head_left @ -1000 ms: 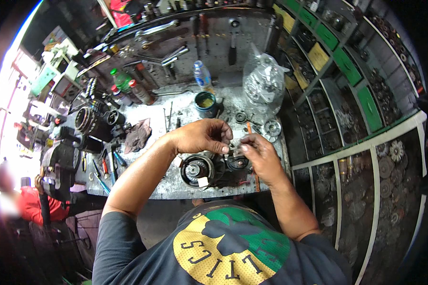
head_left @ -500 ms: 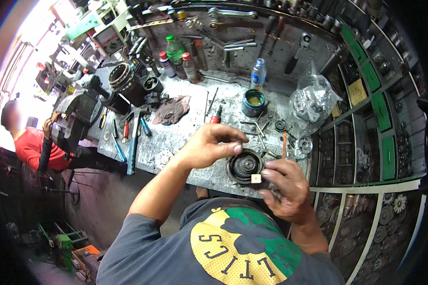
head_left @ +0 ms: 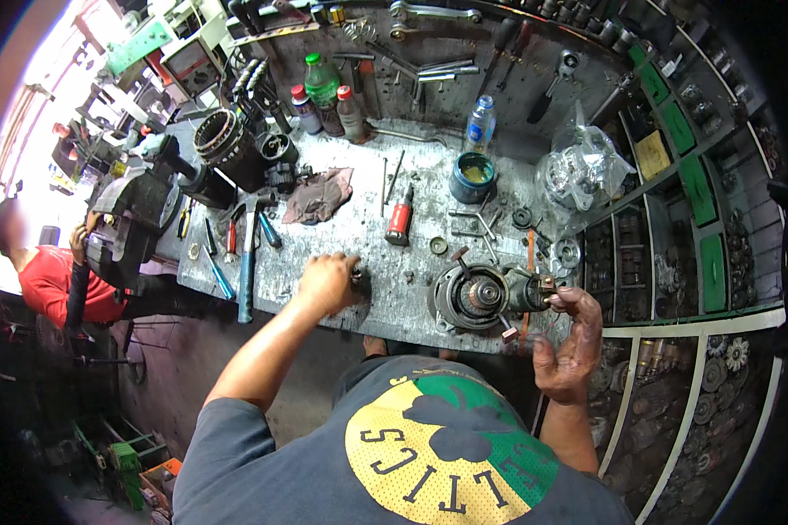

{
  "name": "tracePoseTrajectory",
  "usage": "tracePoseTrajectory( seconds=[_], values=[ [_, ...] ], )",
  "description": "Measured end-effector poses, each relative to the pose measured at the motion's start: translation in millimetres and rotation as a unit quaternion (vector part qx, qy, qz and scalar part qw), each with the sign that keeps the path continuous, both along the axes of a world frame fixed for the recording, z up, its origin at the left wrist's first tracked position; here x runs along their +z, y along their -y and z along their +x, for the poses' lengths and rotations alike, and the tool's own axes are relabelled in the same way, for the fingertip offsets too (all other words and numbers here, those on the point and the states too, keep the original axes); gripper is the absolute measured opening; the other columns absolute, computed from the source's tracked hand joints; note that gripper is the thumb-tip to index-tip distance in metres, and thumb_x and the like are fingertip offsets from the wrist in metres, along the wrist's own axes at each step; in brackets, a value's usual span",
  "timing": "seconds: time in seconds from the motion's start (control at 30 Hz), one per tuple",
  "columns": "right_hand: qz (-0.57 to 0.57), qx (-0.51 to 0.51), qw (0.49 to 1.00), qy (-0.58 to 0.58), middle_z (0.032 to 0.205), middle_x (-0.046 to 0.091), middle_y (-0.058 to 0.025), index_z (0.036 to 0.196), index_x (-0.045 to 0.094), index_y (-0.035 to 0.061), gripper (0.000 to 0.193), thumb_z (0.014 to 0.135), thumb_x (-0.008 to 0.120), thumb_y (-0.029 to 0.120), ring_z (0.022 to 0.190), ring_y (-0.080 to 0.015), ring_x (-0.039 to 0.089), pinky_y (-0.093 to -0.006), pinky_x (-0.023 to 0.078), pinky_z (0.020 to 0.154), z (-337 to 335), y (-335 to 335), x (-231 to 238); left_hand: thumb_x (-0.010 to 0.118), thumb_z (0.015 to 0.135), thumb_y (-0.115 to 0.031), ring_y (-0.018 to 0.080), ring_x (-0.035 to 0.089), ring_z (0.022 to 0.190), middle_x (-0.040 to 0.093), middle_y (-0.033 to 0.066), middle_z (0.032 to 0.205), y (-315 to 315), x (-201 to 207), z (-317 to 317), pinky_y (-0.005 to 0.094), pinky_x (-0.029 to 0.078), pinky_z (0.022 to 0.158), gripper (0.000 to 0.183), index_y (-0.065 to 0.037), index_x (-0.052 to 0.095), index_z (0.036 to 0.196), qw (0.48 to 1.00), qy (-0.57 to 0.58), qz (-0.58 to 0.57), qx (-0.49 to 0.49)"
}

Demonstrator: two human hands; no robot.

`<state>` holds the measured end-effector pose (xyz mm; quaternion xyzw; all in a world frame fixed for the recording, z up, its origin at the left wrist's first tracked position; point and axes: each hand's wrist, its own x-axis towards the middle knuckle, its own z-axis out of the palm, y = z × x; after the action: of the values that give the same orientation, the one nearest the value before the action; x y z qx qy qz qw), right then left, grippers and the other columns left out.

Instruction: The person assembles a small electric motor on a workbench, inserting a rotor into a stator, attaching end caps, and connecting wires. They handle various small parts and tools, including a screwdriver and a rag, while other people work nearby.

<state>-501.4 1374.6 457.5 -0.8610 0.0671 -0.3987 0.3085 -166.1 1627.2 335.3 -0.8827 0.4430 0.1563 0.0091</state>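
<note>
A round metal motor housing (head_left: pixel 446 300) lies near the bench's front edge, with a ringed shaft end (head_left: pixel 483 293) in its middle. Brownish blocks stick out from it, one at the upper left (head_left: pixel 460 255) and another at the lower right (head_left: pixel 510 335). On its right side sits a short cylinder (head_left: pixel 525 291). My right hand (head_left: pixel 569 346) is beside that cylinder, thumb and fingers apart, fingertips near its end; contact is unclear. Left of the housing, my left hand (head_left: pixel 328 284) rests low over the bench, fingers curled round something small and dark, mostly hidden.
A red tool (head_left: pixel 399 222), a grease tub (head_left: pixel 473 175) and a rag (head_left: pixel 320 197) lie beyond my hands. A hammer (head_left: pixel 248 262) is at left, bottles (head_left: pixel 322 83) at the back. Parts shelves (head_left: pixel 696 201) stand at right. A person in red (head_left: pixel 57 284) is at far left.
My left hand has moved from above the housing to the bench on the left. My right hand has shifted right, from the housing's front to the cylinder's end. The housing shows more openly.
</note>
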Motion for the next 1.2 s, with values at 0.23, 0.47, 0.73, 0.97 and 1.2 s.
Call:
tracePoseTrajectory(
  seconds=[0.23,0.47,0.73,0.97,1.2],
  values=[
    [-0.002,0.000,0.997,0.081,0.138,0.063,-0.0238,0.161,0.045,0.0018,0.067,0.102,0.073,0.016,0.112,-0.0285,0.068,-0.0398,0.060,0.093,-10.7,21.4,10.0,0.089,0.081,-0.023,0.0363,0.075,0.111,0.075,0.0180,0.117,-0.3,-24.9,3.7,0.0460,0.060,0.101,0.046,-0.004,0.073,0.120,0.979,-0.024,-0.149,0.137],
    [0.181,0.098,0.973,0.105,0.133,0.067,-0.0197,0.158,0.049,-0.0045,0.065,0.097,0.067,0.003,0.111,-0.0219,0.068,-0.0369,0.057,0.097,-0.3,33.4,59.4,0.090,0.076,0.006,0.0244,0.066,0.124,0.062,0.0139,0.132,7.9,98.7,-53.7,0.0447,0.057,0.108,0.072,-0.007,0.048,0.133,0.656,-0.281,-0.698,0.060],
    [0.104,0.285,0.945,-0.120,0.105,0.077,-0.0148,0.145,0.064,-0.0024,0.052,0.097,0.078,0.008,0.092,-0.0212,0.076,-0.0371,0.061,0.087,42.8,48.5,105.2,0.100,0.075,-0.005,0.0375,0.068,0.126,0.063,0.0245,0.131,86.8,170.6,-158.9,0.0519,0.056,0.107,0.079,-0.008,0.050,0.136,0.680,-0.212,-0.669,-0.211],
    [-0.043,0.247,0.959,-0.129,0.118,0.078,-0.0247,0.138,0.068,-0.0002,0.045,0.095,0.076,0.011,0.106,-0.0419,0.078,-0.0462,0.062,0.093,67.5,68.6,129.6,0.100,0.074,-0.008,0.0363,0.077,0.115,0.075,0.0229,0.135,91.6,218.0,-161.8,0.0445,0.062,0.096,0.057,-0.004,0.067,0.120,0.800,0.062,-0.574,-0.165],
    [-0.076,0.230,0.970,-0.018,0.108,0.080,-0.0239,0.128,0.074,-0.0023,0.036,0.094,0.074,0.009,0.097,-0.0363,0.081,-0.0418,0.064,0.085,80.4,62.0,150.9,0.099,0.074,-0.007,0.0363,0.077,0.113,0.076,0.0198,0.134,103.0,240.7,-157.8,0.0436,0.062,0.094,0.055,-0.006,0.066,0.117,0.747,0.039,-0.635,-0.193]
  ],
)
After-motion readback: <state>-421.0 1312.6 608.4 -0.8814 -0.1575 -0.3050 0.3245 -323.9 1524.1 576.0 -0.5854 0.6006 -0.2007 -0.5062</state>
